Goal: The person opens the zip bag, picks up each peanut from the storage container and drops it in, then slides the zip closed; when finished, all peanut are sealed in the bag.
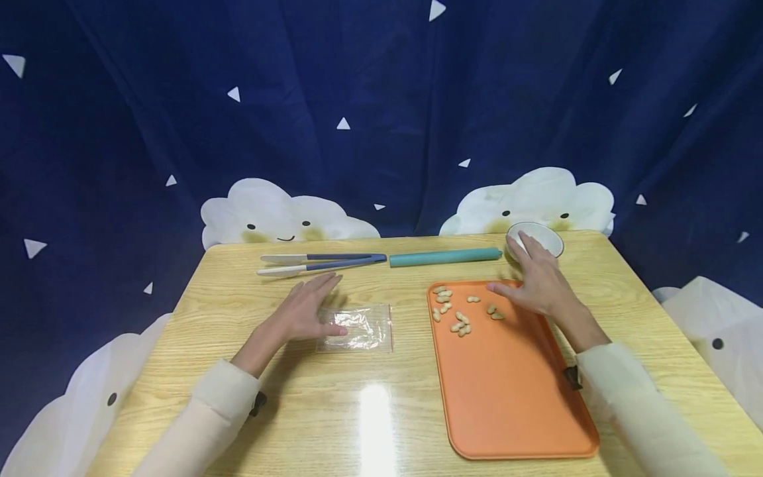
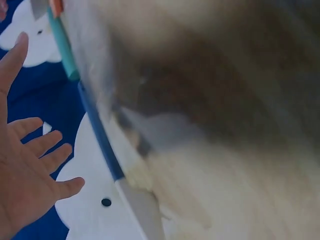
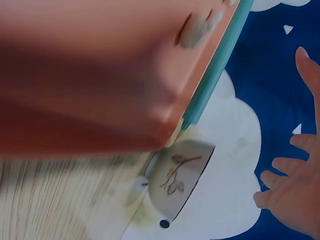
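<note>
My left hand (image 1: pixel 304 311) hovers with fingers spread above the left edge of a clear plastic zip bag (image 1: pixel 363 331) lying flat on the table. In the left wrist view that hand (image 2: pixel 30 175) holds nothing. Over the upper right corner of an orange tray (image 1: pixel 512 397) is my right hand (image 1: pixel 539 278), its fingers extended and partly covering a white bowl (image 1: pixel 548 240). The right wrist view shows this hand (image 3: pixel 295 185) apart from the bowl (image 3: pixel 180 175), which has a painted branch on its side. Several peanuts (image 1: pixel 461 324) lie in the far part of the tray.
Blue tongs with pale tips (image 1: pixel 322 264) lie along the back of the wooden table (image 1: pixel 286 424). To their right rests a teal stick (image 1: pixel 446 257). A dark blue curtain (image 1: pixel 381 79) with white clouds hangs behind.
</note>
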{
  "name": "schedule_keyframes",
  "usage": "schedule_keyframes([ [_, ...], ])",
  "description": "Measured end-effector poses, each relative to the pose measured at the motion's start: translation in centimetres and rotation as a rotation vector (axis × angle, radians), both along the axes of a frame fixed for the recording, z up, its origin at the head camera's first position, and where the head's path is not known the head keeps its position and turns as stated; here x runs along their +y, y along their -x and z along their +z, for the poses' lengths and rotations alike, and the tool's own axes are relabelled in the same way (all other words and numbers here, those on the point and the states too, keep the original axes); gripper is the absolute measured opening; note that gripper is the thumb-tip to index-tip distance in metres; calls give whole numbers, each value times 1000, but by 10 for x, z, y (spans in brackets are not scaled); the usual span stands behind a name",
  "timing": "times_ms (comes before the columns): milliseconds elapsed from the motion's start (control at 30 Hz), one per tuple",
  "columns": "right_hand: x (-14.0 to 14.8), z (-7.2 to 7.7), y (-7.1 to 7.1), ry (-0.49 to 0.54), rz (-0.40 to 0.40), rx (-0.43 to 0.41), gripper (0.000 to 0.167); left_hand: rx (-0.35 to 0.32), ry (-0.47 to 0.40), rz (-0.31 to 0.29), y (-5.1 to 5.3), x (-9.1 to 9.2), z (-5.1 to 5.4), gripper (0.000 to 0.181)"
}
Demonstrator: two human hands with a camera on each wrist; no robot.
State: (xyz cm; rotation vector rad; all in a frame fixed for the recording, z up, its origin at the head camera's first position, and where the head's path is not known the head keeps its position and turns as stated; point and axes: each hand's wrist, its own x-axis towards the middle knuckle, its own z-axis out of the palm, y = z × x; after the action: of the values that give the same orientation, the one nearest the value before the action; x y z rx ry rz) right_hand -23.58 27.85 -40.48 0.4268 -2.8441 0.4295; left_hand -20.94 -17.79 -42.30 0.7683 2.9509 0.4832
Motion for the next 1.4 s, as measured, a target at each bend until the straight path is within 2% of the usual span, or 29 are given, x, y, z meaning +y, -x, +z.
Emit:
schedule_keyframes([
  [167, -12, 0, -6, 46, 62, -14, 104, -106, 10, -45, -3, 9, -14, 114],
  [400, -31, 1, -15, 85, 124, -56, 98, -155, -14, -112, -8, 22, -23, 113],
  [567, -46, 1, -21, 73, 155, -79, 93, -164, 10, -108, -11, 28, -26, 102],
  [700, -55, -2, -26, 82, 190, -62, 88, -161, 37, -74, -13, 29, -26, 94],
  [833, -64, -5, -30, 107, 220, -62, 82, -150, 28, -59, -14, 30, -23, 93],
  [1000, -77, -6, -36, 161, 234, -120, 73, -146, -15, -54, -16, 33, -18, 96],
  [1200, -92, -9, -41, 289, 253, -184, 53, -139, -100, -61, -20, 41, -12, 94],
  [1333, -101, -13, -41, 406, 299, -210, 43, -124, -174, -50, -22, 46, -10, 96],
  [1400, -106, -14, -42, 487, 328, -250, 39, -118, -214, -44, -23, 48, -9, 96],
])
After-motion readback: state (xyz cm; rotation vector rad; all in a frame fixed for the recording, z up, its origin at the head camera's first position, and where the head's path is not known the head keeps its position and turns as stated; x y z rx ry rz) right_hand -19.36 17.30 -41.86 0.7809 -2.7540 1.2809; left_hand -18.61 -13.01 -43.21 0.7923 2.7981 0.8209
